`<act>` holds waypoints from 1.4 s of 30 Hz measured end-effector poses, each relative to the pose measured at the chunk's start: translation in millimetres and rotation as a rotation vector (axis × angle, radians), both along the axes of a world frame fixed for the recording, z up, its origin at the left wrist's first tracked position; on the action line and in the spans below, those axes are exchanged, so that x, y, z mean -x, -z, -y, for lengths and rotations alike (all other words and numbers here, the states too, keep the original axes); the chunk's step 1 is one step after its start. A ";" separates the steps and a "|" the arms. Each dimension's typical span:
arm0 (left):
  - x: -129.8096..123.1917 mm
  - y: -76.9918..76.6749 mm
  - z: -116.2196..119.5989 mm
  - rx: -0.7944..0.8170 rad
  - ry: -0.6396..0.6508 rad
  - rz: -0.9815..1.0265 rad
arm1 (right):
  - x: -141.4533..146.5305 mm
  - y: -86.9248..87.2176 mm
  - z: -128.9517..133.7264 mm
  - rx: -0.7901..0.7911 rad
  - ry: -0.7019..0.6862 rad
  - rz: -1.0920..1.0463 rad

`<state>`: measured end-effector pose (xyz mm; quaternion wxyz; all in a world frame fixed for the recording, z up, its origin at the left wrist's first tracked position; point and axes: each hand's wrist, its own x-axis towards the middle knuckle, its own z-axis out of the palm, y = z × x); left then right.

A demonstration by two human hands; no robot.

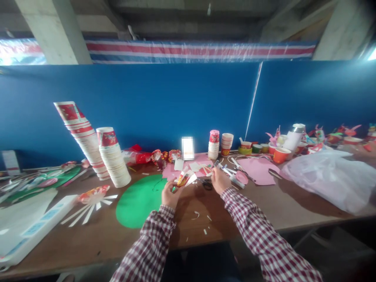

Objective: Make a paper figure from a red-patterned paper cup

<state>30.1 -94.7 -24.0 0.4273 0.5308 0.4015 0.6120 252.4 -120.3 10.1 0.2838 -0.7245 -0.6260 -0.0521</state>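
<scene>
My left hand (170, 194) is closed around a cut paper cup piece (182, 179) with red and yellow print and white strips. To its right, my right hand (220, 180) has its fingers pinched together near some pens; whatever they hold is too small to make out. Black scissors (206, 184) lie on the table between the hands. A green round sheet (138, 203) is left of my left hand, and pink paper (202, 159) lies behind both hands.
Two tall stacks of paper cups (114, 164) stand at the left, near a cut cup with spread strips (91, 203). Shorter cup stacks (214, 145) stand at the back. On the right are a plastic bag (331, 178), a white thermos (293, 139) and several decorated cups.
</scene>
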 end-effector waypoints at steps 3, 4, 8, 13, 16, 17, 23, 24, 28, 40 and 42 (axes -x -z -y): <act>-0.7 -4.0 5.9 -0.056 -0.026 -0.177 | 10.4 -9.3 2.8 -0.040 -0.029 -0.033; -1.3 -5.3 7.5 -0.061 -0.030 -0.199 | 14.7 -12.5 3.6 -0.052 -0.051 -0.043; -1.9 -6.3 8.6 -0.072 -0.048 -0.240 | 33.4 -24.0 7.2 -0.084 -0.151 -0.060; 1.8 1.5 1.0 -0.073 -0.072 -0.256 | 38.3 -29.7 11.0 -0.046 -0.188 0.004; 3.8 5.0 -1.5 -0.063 -0.068 -0.236 | 18.6 -24.6 11.5 0.005 -0.104 0.056; 4.1 5.4 -1.8 -0.059 -0.063 -0.230 | 9.5 -21.5 11.6 0.033 -0.071 0.073; 4.8 4.6 -3.0 -0.061 -0.026 -0.214 | -24.1 -5.0 16.2 0.164 0.030 0.157; 4.9 4.7 -3.3 -0.068 -0.025 -0.220 | -22.5 -4.4 17.1 0.161 0.028 0.167; 6.2 5.4 -4.0 -0.100 -0.032 -0.259 | -2.8 -6.1 17.1 0.138 -0.078 0.189; 6.3 2.0 -1.2 -0.057 -0.053 -0.274 | 7.3 -6.6 -4.2 0.250 -0.241 -0.123; 7.1 0.7 -0.8 -0.064 -0.058 -0.286 | 5.4 -6.0 -6.9 0.252 -0.272 -0.256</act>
